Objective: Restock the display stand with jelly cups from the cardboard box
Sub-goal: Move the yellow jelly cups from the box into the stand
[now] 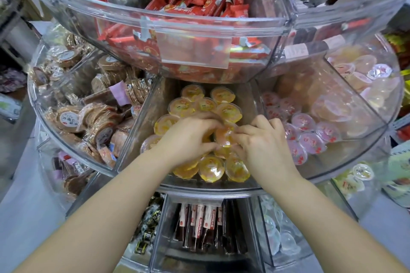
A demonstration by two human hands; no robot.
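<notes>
A round clear acrylic display stand (pixel 142 175) fills the view. Its middle-tier centre compartment holds several orange jelly cups (pixel 226 108). Both my hands reach into that compartment. My left hand (pixel 188 139) and my right hand (pixel 261 142) together grip one orange jelly cup (pixel 225 137), tilted on its side between the fingertips, just above the pile. More orange cups (pixel 210 168) lie against the front wall under my wrists. The cardboard box is out of view.
Pink jelly cups (pixel 310 137) fill the compartment to the right, round wrapped biscuits (pixel 73 117) the one to the left. The upper tier overhangs with red snack packets (pixel 199 2). Dark stick packs (pixel 199 224) stand in the lower tier.
</notes>
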